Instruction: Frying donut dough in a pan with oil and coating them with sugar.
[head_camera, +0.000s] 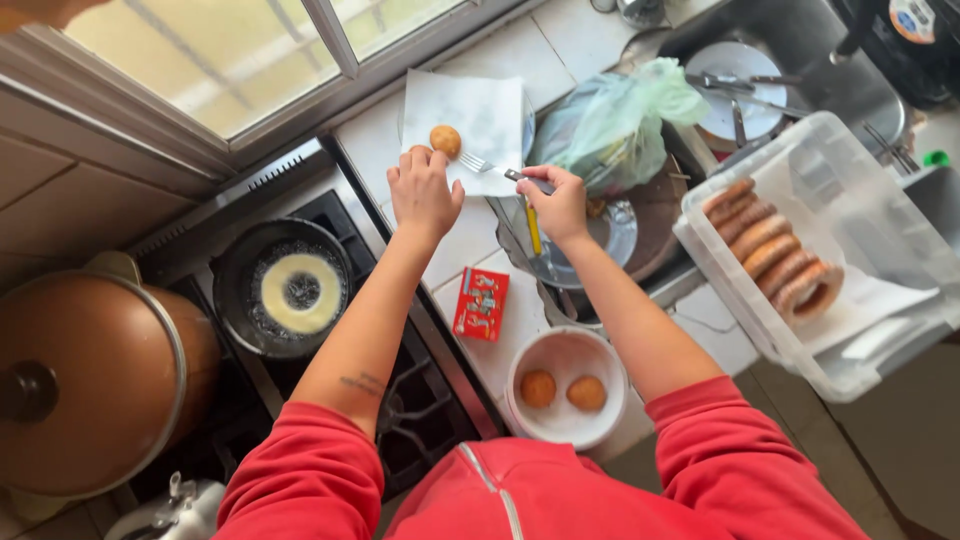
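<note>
My left hand (423, 190) reaches to the near edge of a white paper towel (475, 105) laid on a plate, its fingertips touching a small fried ball at the paper's corner. Another golden fried ball (446, 140) lies on the paper. My right hand (557, 203) holds a metal fork (487, 166) by its handle, tines pointing at that ball. A ring of pale dough (301, 293) fries in oil in a black pan (240, 270) on the stove.
A white bowl (567, 352) with two fried balls sits near me. A red matchbox (481, 304) lies on the counter. A clear bin (850, 330) holds several fried rings. A green plastic bag (620, 120), a sink with dishes and a large copper pot (90, 380) are around.
</note>
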